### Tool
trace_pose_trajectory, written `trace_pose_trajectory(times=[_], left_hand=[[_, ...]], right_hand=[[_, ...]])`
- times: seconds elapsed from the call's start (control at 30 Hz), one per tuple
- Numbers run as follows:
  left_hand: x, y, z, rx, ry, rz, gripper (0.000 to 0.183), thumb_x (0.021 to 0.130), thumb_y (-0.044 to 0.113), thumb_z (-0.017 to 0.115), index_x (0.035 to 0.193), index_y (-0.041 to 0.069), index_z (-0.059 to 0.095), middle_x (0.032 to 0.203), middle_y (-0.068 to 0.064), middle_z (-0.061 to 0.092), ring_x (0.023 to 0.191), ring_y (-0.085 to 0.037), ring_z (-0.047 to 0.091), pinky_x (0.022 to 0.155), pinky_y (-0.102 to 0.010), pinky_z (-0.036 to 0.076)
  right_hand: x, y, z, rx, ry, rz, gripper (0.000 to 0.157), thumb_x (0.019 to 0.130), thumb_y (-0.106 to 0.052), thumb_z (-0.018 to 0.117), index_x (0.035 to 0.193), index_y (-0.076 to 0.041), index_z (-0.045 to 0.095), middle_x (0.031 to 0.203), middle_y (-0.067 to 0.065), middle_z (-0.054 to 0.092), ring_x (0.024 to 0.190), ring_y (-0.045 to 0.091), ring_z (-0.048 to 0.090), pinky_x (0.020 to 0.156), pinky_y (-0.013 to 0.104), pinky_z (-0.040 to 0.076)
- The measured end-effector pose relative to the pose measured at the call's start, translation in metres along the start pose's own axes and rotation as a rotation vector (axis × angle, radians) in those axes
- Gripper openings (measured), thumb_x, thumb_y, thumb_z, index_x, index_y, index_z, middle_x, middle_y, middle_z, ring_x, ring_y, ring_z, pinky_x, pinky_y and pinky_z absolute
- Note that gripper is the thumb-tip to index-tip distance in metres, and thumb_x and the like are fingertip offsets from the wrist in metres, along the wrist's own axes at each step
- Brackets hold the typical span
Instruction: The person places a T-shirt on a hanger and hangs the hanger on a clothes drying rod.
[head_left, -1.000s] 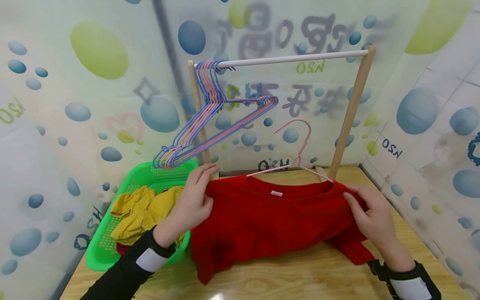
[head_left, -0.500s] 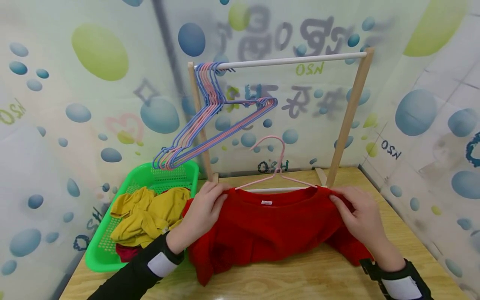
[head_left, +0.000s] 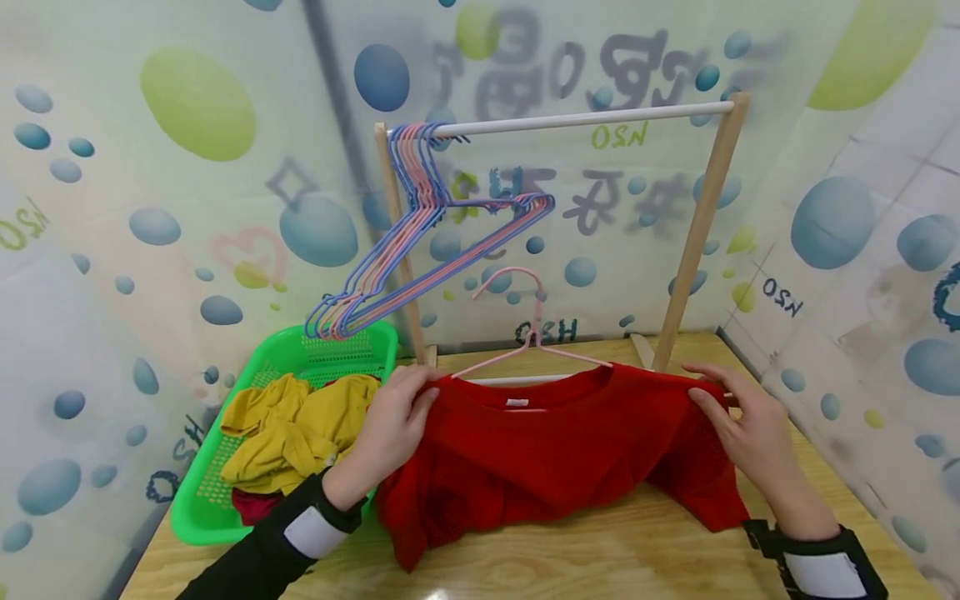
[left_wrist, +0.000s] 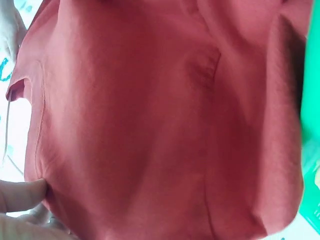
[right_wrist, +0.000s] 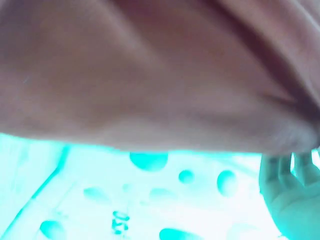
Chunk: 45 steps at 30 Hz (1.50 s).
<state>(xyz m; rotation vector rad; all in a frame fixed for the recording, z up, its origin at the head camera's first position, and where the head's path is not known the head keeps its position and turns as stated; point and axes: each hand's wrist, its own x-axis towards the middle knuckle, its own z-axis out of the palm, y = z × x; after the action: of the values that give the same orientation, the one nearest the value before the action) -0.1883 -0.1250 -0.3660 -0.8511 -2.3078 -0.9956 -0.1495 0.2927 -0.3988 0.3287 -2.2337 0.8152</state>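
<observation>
A red shirt (head_left: 570, 442) is spread over a pink hanger (head_left: 536, 333), whose hook stands up out of the neck opening. My left hand (head_left: 390, 429) pinches the shirt at the left shoulder; the left wrist view shows its thumb (left_wrist: 22, 195) on the cloth by the collar. Over at the other shoulder, my right hand (head_left: 753, 429) holds the shirt near the sleeve, thumb in front and fingers behind. Cloth covers the ends of the hanger. In the right wrist view the shirt (right_wrist: 125, 80) hides the fingertips of the right hand (right_wrist: 295, 200).
Behind the shirt stands a rack with a white rod (head_left: 585, 122) and wooden posts (head_left: 701, 233). Several blue and pink hangers (head_left: 420, 225) hang at its left end. A green basket (head_left: 198, 500) with yellow clothing (head_left: 300, 433) sits left on the wooden table (head_left: 600, 558).
The shirt's neck and the pink hanger have shifted left and lower. My right hand moved inward, then back outward along the shoulder. My left hand dropped lower and stays at its shoulder.
</observation>
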Motion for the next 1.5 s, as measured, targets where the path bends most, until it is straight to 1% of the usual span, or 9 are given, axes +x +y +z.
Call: trace_pose_trajectory(times=[0.3,0.57,0.7,0.83,0.97,1.13,1.27,1.4,1.5], left_hand=[[0.0,-0.003,-0.005,0.005,0.009,-0.05,0.014,0.091,-0.003,0.059,0.102,0.001,0.067,0.098,-0.006,0.065,0.092,-0.021,0.058,0.076,-0.036,0.049],[-0.002,-0.003,-0.008,0.002,0.01,-0.071,0.013,0.092,-0.003,0.059,0.101,0.001,0.068,0.096,-0.007,0.066,0.092,-0.021,0.059,0.077,-0.037,0.049],[-0.002,-0.002,-0.009,0.003,0.003,-0.062,0.014,0.092,-0.003,0.059,0.102,0.001,0.068,0.097,-0.006,0.065,0.092,-0.021,0.059,0.077,-0.037,0.048],[-0.001,0.001,-0.009,0.007,-0.008,-0.043,0.014,0.091,-0.003,0.06,0.101,0.002,0.068,0.095,-0.005,0.066,0.09,-0.02,0.058,0.076,-0.035,0.048],[0.0,0.006,-0.008,-0.005,-0.021,-0.03,0.014,0.091,-0.003,0.059,0.1,0.003,0.068,0.093,-0.003,0.065,0.089,-0.019,0.057,0.076,-0.034,0.047],[0.002,0.009,-0.006,-0.028,-0.024,-0.016,0.014,0.091,-0.003,0.059,0.1,0.003,0.068,0.093,-0.002,0.065,0.09,-0.017,0.056,0.075,-0.034,0.047],[0.001,0.008,-0.004,-0.026,-0.02,-0.018,0.016,0.091,-0.002,0.06,0.103,0.005,0.068,0.096,-0.001,0.066,0.091,-0.016,0.056,0.075,-0.034,0.046],[-0.003,0.01,-0.007,0.01,-0.052,-0.044,0.026,0.093,0.006,0.061,0.119,0.006,0.064,0.113,-0.003,0.064,0.105,-0.018,0.054,0.086,-0.036,0.045],[-0.01,0.015,-0.011,0.049,-0.066,-0.077,0.039,0.093,0.011,0.061,0.132,0.005,0.056,0.127,-0.007,0.056,0.119,-0.021,0.047,0.096,-0.039,0.041]], right_hand=[[-0.007,0.017,-0.012,-0.065,0.021,0.083,0.022,0.079,-0.001,0.075,0.1,0.001,0.07,0.077,0.003,0.065,0.073,-0.019,0.047,0.07,0.0,0.037],[-0.008,0.023,-0.016,-0.092,-0.015,0.056,0.023,0.077,-0.002,0.077,0.099,-0.001,0.071,0.073,0.003,0.065,0.07,-0.018,0.047,0.067,0.001,0.038],[-0.003,0.019,-0.019,-0.035,-0.078,0.014,0.027,0.085,-0.001,0.069,0.112,0.0,0.068,0.092,0.002,0.068,0.085,-0.019,0.049,0.076,0.001,0.037],[0.01,-0.003,-0.021,0.052,-0.174,-0.069,0.038,0.09,0.003,0.06,0.127,-0.003,0.061,0.116,0.001,0.062,0.103,-0.007,0.05,0.086,0.004,0.035],[0.024,-0.031,-0.014,0.021,-0.228,-0.216,0.042,0.081,-0.005,0.073,0.122,-0.01,0.066,0.113,-0.002,0.063,0.102,0.004,0.053,0.089,0.008,0.035],[0.032,-0.049,-0.001,-0.055,-0.178,-0.374,0.036,0.068,-0.005,0.081,0.102,-0.013,0.072,0.096,-0.005,0.068,0.086,0.008,0.061,0.08,0.011,0.043],[0.03,-0.052,0.004,-0.076,-0.164,-0.364,0.031,0.072,-0.002,0.077,0.101,-0.012,0.071,0.09,-0.005,0.068,0.071,0.006,0.059,0.067,0.016,0.047],[0.023,-0.054,0.004,-0.092,-0.165,-0.342,0.032,0.074,0.0,0.075,0.103,-0.01,0.069,0.085,-0.004,0.067,0.057,0.003,0.043,0.05,0.015,0.038],[0.018,-0.055,0.001,-0.086,-0.163,-0.324,0.033,0.072,0.001,0.076,0.103,-0.008,0.068,0.084,-0.001,0.067,0.053,0.001,0.037,0.046,0.013,0.032]])
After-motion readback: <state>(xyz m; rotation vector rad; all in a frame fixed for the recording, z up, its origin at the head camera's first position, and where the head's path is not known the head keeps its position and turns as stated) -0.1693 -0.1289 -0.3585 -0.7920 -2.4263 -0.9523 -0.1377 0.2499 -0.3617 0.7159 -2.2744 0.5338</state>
